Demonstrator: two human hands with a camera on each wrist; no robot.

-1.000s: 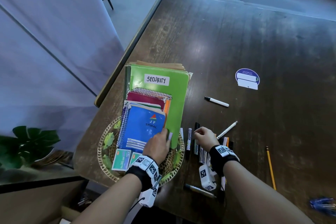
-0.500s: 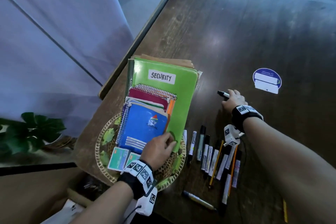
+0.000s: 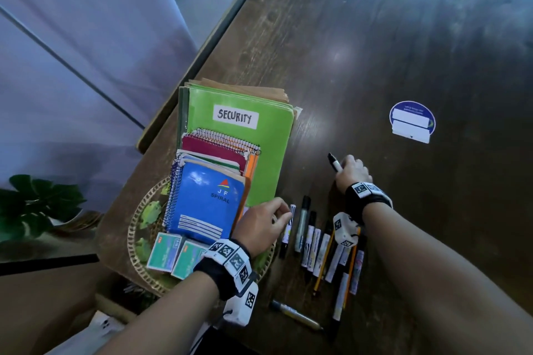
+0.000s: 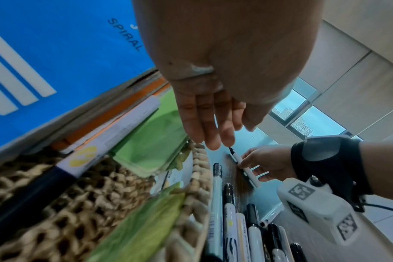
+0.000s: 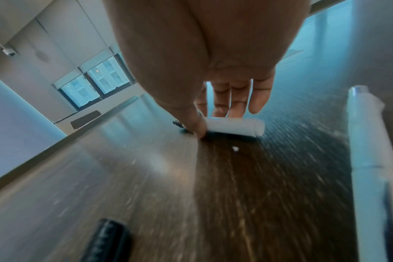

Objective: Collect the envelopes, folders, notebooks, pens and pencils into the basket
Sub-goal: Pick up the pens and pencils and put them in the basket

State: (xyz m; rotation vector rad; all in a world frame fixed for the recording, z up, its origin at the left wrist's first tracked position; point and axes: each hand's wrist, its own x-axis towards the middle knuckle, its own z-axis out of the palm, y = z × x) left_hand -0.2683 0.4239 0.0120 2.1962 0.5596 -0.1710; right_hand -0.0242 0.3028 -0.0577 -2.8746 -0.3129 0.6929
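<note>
While the right hand (image 3: 354,170) pinches one white marker (image 3: 334,163) against the table (image 3: 375,52), thumb on one side and fingers on the other, the left hand (image 3: 264,225) rests with straight fingers at the basket (image 3: 138,222) rim, beside the blue notebook (image 3: 206,202). About ten pens and pencils (image 3: 323,242) lie in a row between the wrists. Half a second ago the right hand only covered the marker; the left has slid toward the row.
</note>
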